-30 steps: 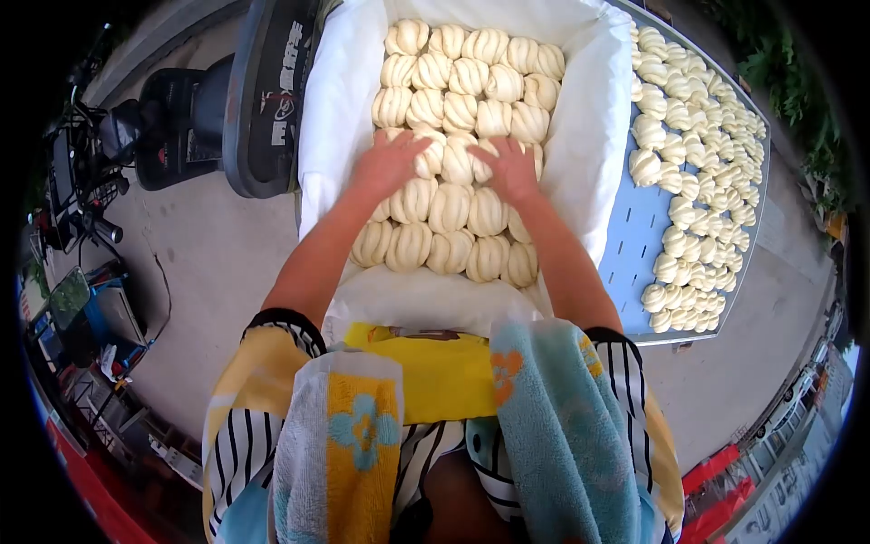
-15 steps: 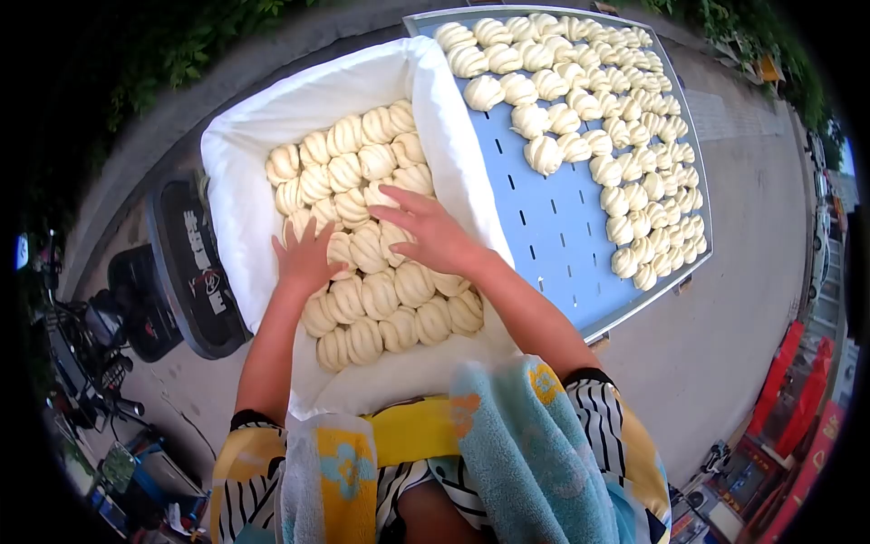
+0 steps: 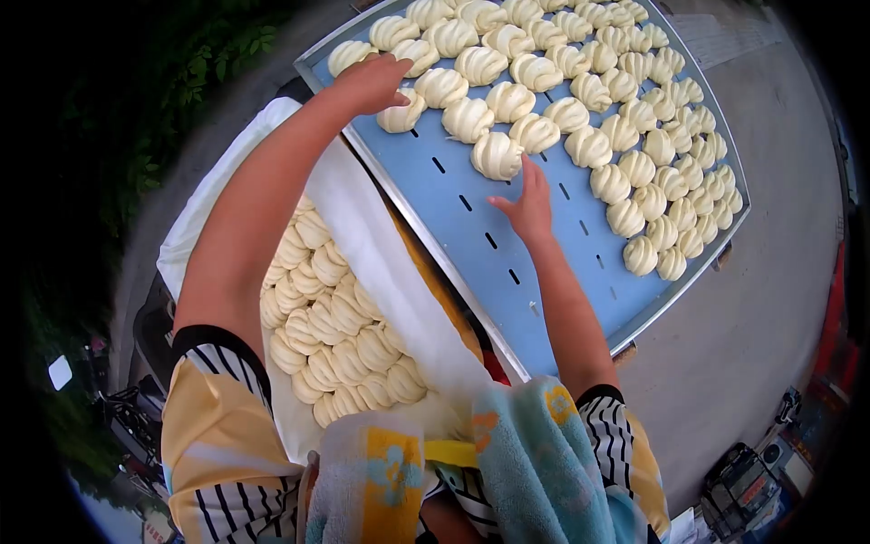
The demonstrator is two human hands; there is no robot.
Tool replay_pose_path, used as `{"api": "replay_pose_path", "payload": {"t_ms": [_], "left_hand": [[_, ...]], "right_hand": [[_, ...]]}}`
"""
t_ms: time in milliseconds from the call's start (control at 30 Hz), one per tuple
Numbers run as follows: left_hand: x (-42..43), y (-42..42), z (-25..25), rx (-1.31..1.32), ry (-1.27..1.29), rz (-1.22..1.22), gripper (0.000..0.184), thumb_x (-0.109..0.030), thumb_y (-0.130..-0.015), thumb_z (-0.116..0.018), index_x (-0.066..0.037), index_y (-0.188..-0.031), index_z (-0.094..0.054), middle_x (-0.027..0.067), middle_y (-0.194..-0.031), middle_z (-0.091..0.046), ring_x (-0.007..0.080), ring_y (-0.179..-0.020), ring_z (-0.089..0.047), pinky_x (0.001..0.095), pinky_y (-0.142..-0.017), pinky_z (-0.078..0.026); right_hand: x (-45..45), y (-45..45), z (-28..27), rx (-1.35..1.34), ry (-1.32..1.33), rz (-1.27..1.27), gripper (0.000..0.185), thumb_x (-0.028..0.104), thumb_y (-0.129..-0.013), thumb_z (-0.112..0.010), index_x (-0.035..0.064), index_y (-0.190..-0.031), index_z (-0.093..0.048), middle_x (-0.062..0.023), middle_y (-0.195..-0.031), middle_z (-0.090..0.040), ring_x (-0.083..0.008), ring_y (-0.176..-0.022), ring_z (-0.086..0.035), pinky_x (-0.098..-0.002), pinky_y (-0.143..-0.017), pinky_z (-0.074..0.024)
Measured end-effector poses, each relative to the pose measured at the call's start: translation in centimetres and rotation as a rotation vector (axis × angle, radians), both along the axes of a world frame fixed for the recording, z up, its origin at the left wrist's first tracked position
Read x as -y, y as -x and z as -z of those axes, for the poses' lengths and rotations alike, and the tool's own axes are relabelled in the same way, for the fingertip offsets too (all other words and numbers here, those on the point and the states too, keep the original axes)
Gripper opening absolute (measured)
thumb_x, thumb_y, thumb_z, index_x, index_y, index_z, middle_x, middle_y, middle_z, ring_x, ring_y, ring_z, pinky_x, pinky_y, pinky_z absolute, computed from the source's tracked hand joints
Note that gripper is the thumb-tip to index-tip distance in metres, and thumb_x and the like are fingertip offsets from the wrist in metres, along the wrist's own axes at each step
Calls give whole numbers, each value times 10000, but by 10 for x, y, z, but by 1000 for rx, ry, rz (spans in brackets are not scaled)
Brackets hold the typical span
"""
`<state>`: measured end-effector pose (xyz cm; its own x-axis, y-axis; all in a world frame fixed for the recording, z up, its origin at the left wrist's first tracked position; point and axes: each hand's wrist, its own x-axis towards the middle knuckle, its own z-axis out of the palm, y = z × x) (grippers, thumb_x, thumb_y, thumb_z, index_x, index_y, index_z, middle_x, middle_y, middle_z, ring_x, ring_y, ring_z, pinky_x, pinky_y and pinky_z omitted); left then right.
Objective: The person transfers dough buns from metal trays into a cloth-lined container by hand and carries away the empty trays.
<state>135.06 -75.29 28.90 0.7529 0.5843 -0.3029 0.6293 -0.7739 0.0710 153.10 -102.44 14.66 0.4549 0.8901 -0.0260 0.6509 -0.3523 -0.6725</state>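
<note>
Rows of twisted dough buns (image 3: 480,66) lie on a blue slotted tray (image 3: 471,227) with a metal rim. At the tray's upper left, my left hand (image 3: 372,83) is over the buns, thumb apart from the fingers. Its thumb is by a bun (image 3: 401,112) at the row's end, partly covered by the hand. My right hand (image 3: 530,204) is open over the tray, thumb and fingers spread, fingertips beside the nearest bun (image 3: 497,156). At lower left, a box lined with white cloth (image 3: 372,245) holds more buns (image 3: 335,326), packed closely together.
The box stands against the tray's left side, partly behind my left arm. A patterned towel (image 3: 544,444) hangs down my front. Pavement (image 3: 716,363) lies right of the tray, with carts and clutter (image 3: 748,490) at lower right. Leaves (image 3: 208,63) show at upper left.
Both hands have moved from the buns in the cloth-lined box across to the tray. The view has turned right, so the tray now sits nearer the middle.
</note>
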Motion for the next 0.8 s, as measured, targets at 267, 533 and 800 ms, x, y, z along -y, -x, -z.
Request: {"api": "replay_pose_path", "payload": {"t_ms": [267, 533, 800], "left_hand": [[27, -105, 95, 174, 97, 104, 741, -355, -855, -729, -76, -1457, -400, 189, -1415, -488, 345, -1345, -423, 418, -1098, -390], [41, -171, 144, 104, 25, 47, 837, -558, -845, -666, -202, -1520, -322, 222, -1312, -538, 413, -1232, -431, 487, -1042, -410], [32, -167, 176, 387, 372, 52, 756, -593, -802, -684, -153, -1387, -491, 234, -1203, -612, 391, -1090, -602, 458, -955, -467]], "right_hand": [[-13, -55, 24, -310, -67, 367, 885, 276, -742, -849, 68, -1458, -373, -180, -1291, -487, -351, -1160, -501, -429, -996, -437], [-84, -57, 44, -488, -55, 426, 950, 390, -697, -852, 158, -1475, -359, -233, -1279, -451, -356, -1086, -569, -404, -939, -478], [-67, -59, 53, -650, -154, 470, 568, 133, -688, -808, 152, -1215, -596, -152, -1123, -579, -308, -1057, -598, -372, -912, -488]]}}
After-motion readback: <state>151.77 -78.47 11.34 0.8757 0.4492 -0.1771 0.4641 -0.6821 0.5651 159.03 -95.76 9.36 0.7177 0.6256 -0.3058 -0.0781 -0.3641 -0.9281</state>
